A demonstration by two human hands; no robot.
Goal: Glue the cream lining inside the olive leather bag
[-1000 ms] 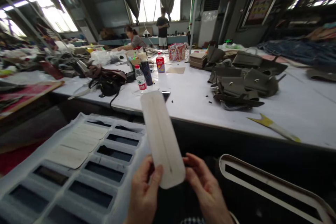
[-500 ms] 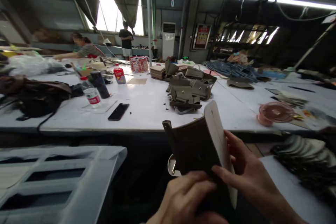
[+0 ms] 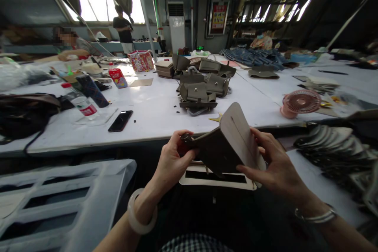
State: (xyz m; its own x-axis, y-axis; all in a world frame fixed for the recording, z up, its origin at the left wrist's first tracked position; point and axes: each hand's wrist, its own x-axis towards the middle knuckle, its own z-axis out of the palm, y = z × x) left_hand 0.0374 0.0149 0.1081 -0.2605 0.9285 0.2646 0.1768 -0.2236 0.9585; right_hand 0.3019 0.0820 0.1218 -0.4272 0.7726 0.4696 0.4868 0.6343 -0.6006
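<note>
An unfinished dark leather bag piece point(image 3: 217, 151) is held up between my two hands, in front of the table edge. My left hand point(image 3: 174, 155) pinches its rolled left edge between thumb and fingers. At the other side my right hand point(image 3: 273, 161) grips it, with the thumb on the dark face and the fingers behind a pale panel point(image 3: 236, 130) that has a slit line. Below hangs a pale-edged part point(image 3: 217, 181) with a long dark opening; whether it is joined to the piece I cannot tell.
Grey-olive leather bags point(image 3: 197, 88) lie piled on the white table point(image 3: 147, 120). Around them are a phone point(image 3: 120, 121), a plastic bottle point(image 3: 85, 106), yellow scissors point(image 3: 216, 118) and a pink fan point(image 3: 301, 102). A translucent rack point(image 3: 97, 201) stands left; stacked pieces point(image 3: 333, 149) lie right. Two people are across the table.
My left hand has moved from the lower front of the piece up to its left edge. The pale-edged part below shows more, and the view has tilted down and shifted.
</note>
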